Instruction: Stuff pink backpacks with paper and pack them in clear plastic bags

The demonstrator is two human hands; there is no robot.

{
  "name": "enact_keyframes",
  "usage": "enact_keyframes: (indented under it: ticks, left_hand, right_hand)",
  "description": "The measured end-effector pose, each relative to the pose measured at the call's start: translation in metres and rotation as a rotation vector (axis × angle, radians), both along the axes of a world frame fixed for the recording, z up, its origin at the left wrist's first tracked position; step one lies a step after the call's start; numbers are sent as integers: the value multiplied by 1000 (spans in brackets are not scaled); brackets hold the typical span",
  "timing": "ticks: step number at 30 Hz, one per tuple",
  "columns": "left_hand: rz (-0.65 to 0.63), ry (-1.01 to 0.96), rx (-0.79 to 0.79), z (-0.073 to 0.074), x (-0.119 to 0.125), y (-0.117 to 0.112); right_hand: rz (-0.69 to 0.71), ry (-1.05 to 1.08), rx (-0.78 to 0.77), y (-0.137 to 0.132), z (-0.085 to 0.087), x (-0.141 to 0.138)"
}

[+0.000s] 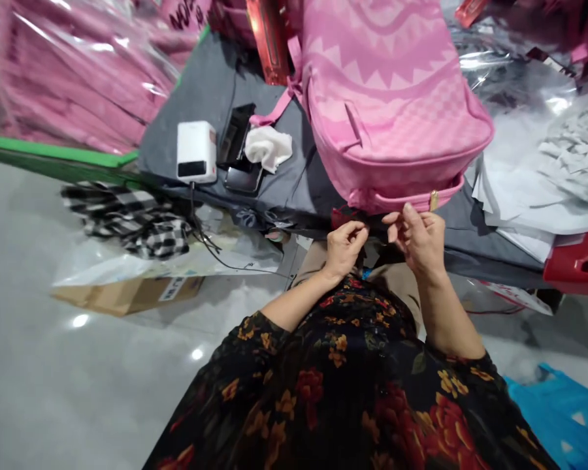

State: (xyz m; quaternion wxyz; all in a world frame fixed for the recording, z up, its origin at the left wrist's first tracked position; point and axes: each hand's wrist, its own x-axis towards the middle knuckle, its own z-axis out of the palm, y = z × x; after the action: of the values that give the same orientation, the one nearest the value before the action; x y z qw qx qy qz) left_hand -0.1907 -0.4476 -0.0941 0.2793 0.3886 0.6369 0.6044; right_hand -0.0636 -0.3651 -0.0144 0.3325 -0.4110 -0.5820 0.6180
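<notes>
A pink backpack (pixel 387 98) lies on a grey cloth-covered table (pixel 200 98), its zipped bottom edge toward me with a gold zipper pull (pixel 434 200) showing. My left hand (pixel 343 247) is just below the bag's edge, fingers curled in a pinch on something small I cannot make out. My right hand (pixel 418 236) is close beside it, under the zipper, fingers also curled and pinched together, thumb up against the bag's lower seam. What the fingers grip is hidden.
On the table sit a white box-shaped device (pixel 196 151), a black phone-like object (pixel 239 153) and a crumpled white cloth (pixel 268 147). Bagged pink goods (pixel 78 72) pile at left. White paper sheets (pixel 534 189) lie right. Checked fabric (pixel 127 219) and cardboard (pixel 127 294) lie on the floor.
</notes>
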Motion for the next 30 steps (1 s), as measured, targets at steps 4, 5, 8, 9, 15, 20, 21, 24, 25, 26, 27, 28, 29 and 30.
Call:
enact_keyframes:
  ticks: [4,5,8,9,15,20,21,24,25,26,27,28,29,30]
  left_hand:
    - [31,143,116,14,1,-4]
    - [49,172,133,19,0,-5]
    - [117,219,195,31,-5,-6]
    - [142,224,225,34,-7,-5]
    - [263,234,296,44,-18,8]
    - [323,460,280,48,-32,27]
    - [333,495,291,49,-35,32]
    - [356,544,322,53,-41,46]
    - [356,550,335,55,-42,49]
    - [352,553,347,56,-43,52]
    - [346,551,355,58,-43,53]
    - [344,544,360,59,-43,53]
    - [347,530,363,59,-43,52]
    - [357,509,366,59,-43,50]
  right_hand:
    - [147,-106,213,11,34,-10]
    - [175,-140,278,13,42,-12]
    - [207,-231,501,20,57,-18]
    - [205,-256,569,21,60,-19]
    - [174,-329,775,23,63,-28]
    - [155,-354,842,26,75,-32]
    - [151,-351,845,28,78,-32]
    - [158,-341,835,32,82,-32]
    - [161,-336,832,34,83,-32]
    - [163,-330,829,35,83,-31]
    - [165,-324,826,36,84,-31]
    - [168,-318,822,36,84,-31]
    - [173,-316,817,36,85,-31]
    - [179,-317,811,36,85,-31]
